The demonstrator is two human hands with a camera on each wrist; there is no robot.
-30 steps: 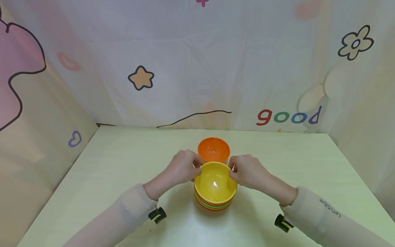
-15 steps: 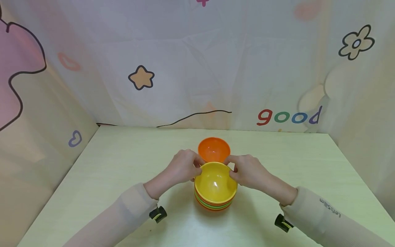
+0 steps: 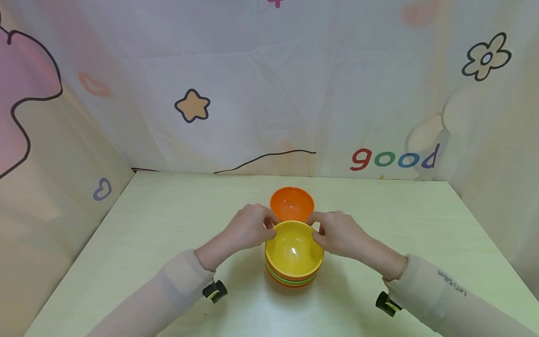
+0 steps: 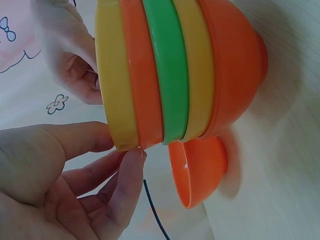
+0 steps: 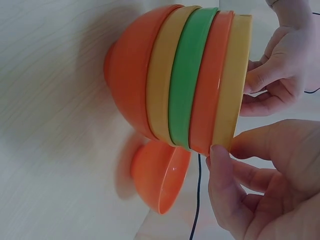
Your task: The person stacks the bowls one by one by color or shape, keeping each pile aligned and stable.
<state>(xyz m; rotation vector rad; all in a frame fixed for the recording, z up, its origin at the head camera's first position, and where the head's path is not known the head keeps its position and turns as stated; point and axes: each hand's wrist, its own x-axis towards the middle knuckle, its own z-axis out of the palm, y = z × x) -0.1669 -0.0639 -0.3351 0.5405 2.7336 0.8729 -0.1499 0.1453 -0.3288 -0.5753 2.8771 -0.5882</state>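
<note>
A stack of nested bowls stands upright on the table, with a yellow bowl (image 3: 294,248) on top. Below it the wrist views show an orange bowl, a green bowl (image 4: 169,75), another yellow bowl and an orange bowl (image 5: 134,75) at the bottom. My left hand (image 3: 251,227) pinches the top bowl's rim at its far left, thumb at the inner edge and fingertips under the lip. Opposite, my right hand (image 3: 340,234) pinches the same rim at its far right. Right behind the stack sits a separate orange bowl (image 3: 292,202), partly hidden by the stack.
The pale wooden table (image 3: 177,206) runs back to a printed cloth backdrop (image 3: 261,93) with drawn shapes and the word "good". Cloth also rises along the left and right sides. Both forearms reach in from the front corners.
My right index finger has stretched a little further left behind the yellow rim since the earliest frame. The bowls and my left hand look unmoved.
</note>
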